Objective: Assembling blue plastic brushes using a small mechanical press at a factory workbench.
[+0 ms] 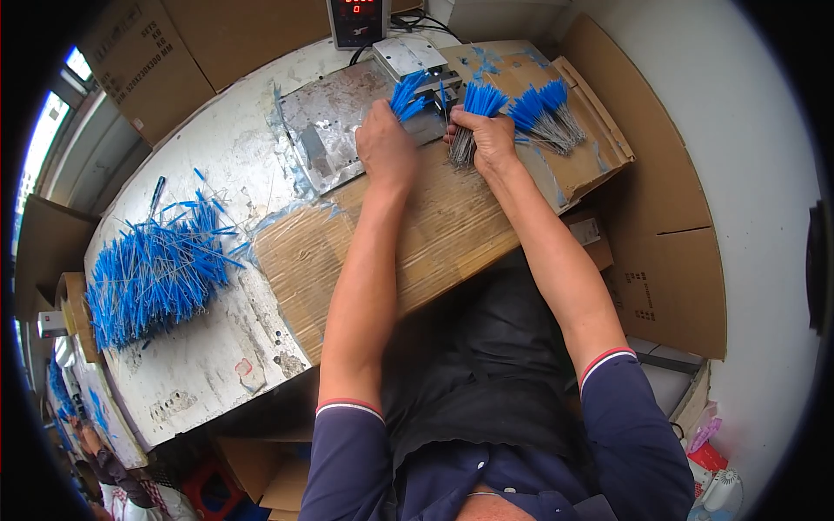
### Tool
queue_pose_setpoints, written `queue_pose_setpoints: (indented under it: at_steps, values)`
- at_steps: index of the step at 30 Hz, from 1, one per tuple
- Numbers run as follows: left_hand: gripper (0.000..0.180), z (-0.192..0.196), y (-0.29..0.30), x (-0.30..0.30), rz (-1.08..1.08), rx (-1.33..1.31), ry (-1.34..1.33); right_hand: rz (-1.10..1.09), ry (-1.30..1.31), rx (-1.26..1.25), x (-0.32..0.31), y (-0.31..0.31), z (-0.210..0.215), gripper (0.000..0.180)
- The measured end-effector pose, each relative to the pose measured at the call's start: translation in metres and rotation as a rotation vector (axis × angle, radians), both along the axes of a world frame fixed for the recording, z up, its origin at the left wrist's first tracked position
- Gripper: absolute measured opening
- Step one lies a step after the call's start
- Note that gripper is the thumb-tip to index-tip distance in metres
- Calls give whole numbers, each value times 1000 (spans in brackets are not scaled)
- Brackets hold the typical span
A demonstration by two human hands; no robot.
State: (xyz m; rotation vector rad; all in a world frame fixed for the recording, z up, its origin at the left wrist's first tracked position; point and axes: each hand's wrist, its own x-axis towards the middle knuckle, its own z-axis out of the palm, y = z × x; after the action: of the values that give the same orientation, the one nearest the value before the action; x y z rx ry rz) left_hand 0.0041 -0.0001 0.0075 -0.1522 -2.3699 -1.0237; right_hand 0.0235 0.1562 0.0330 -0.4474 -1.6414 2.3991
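Two bundles of thin metal pins with blue tips sit in the person's hands near twelve o'clock on the bench. The left hand has its fingers curled shut around a small bunch of blue-tipped pins, whose blue ends fan out toward one o'clock, over the metal plate. The right hand, just beside it at three o'clock, is closed on a second bunch, blue ends up and grey shanks showing below the knuckles. Both hands rest at the far edge of a cardboard sheet. At three o'clock from the right hand lie two more blue-tipped bunches on cardboard. A small grey machine stands at twelve o'clock, touching the plate. Well apart, at nine o'clock on the worn white table, lies a large loose heap of blue-tipped pins
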Motion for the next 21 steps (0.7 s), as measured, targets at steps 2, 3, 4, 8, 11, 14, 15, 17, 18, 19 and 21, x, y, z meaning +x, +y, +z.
queue_pose_setpoints:
  at_steps: [2,3,4,8,11,14,15,17,18,19,21]
  values:
    - [17,2,0,1,0,3,0,2,-18,-23,0,-2,1,14]
    - [17,3,1,2,-1,6,1,4,-36,-46,0,-2,2,12]
    - [17,2,-1,2,2,6,1,6,-37,-47,1,-6,4,12]
    - [17,-2,-3,-1,-9,-29,-2,113,-31,110,4,-10,4,12]
    - [16,-2,-2,-1,-28,-17,56,131,-38,360,-2,-12,-2,18]
    - [15,0,1,0,-46,9,112,58,-27,707,-7,-18,-10,26]
    - [15,1,2,0,-58,13,116,7,-8,915,-9,-18,-12,30]
    - [19,-1,-3,-1,-68,-21,52,-22,7,1030,-8,-31,-10,32]
    - [25,-2,-5,-1,-84,-53,-11,-57,22,1146,-7,-36,-9,34]
    - [25,-1,-2,0,-88,-49,-10,-61,20,1150,-8,-33,-11,34]
    - [17,3,3,1,-95,-7,62,-110,-35,1206,-11,-27,-14,34]
